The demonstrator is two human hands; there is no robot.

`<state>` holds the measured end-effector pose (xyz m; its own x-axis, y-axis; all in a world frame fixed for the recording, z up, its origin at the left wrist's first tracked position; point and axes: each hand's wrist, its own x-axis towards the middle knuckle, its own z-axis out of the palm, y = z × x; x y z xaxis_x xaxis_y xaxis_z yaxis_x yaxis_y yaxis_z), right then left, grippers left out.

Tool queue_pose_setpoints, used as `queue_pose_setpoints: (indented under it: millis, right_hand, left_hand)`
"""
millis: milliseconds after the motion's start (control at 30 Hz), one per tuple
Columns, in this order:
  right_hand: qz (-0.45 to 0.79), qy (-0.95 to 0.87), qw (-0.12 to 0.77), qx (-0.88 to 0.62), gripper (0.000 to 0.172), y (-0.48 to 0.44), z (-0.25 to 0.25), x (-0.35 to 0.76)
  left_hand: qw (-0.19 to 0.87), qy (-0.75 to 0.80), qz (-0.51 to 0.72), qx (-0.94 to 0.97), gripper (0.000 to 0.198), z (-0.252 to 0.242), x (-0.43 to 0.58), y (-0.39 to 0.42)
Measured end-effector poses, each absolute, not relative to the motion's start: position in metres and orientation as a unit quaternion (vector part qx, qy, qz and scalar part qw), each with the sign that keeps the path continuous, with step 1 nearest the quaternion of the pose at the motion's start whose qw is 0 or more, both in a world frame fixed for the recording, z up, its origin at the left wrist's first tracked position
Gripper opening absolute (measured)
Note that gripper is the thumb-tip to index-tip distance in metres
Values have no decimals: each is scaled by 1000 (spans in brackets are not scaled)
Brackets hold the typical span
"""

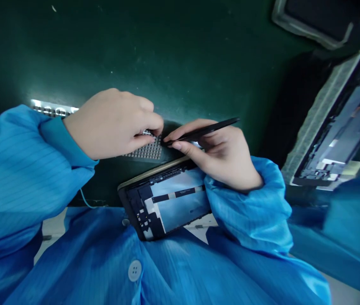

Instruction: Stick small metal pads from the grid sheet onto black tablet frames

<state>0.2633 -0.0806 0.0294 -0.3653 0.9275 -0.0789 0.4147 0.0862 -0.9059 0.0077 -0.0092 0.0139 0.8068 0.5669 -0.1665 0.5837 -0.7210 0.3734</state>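
My right hand [222, 154] grips black tweezers [210, 130] between thumb and fingers, their tip pointing left. The tip is near the right edge of a sheet of small grey squares [146, 151]. My left hand [113, 123] is closed over that sheet, thumb and index finger pinched at its upper part; the other fingers are curled out of sight. Below both hands, an opened tablet housing [180, 212] lies tilted at the table's near edge, its inside facing up. It shows a dark frame, a bluish-grey panel and a black ribbon strip. My right wrist covers its right end.
A shiny strip with round shapes [54, 108] lies by my left wrist. On the right, a grey-edged holder [322, 114] stands beside another opened device [354, 123]. A dark tray [316, 25] sits at the far right of the green table [167, 51].
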Motion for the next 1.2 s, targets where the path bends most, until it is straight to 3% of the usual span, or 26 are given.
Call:
queue_pose_setpoints:
  millis: [167,367,700,1000,1200]
  right_hand:
    - [441,-509,467,-573,16,-159,33,234]
    - [344,-522,529,-574,27,-216,7,192]
    - [357,-566,467,-577,34,-204,20,197]
    - [385,-661,298,-571,10,-109,27,250]
    - [416,-633,323,-568,14,-110,19,246]
  left_hand:
    - [148,304,-18,941,41,17,8,-16]
    - [154,280,-56,946,35,15,11,-15]
    - [169,297,-55,938,29,17,12,-14]
    - [146,276,-54,948,34,12,11,-11]
    - [152,274,-39,949,38,13,11,-10]
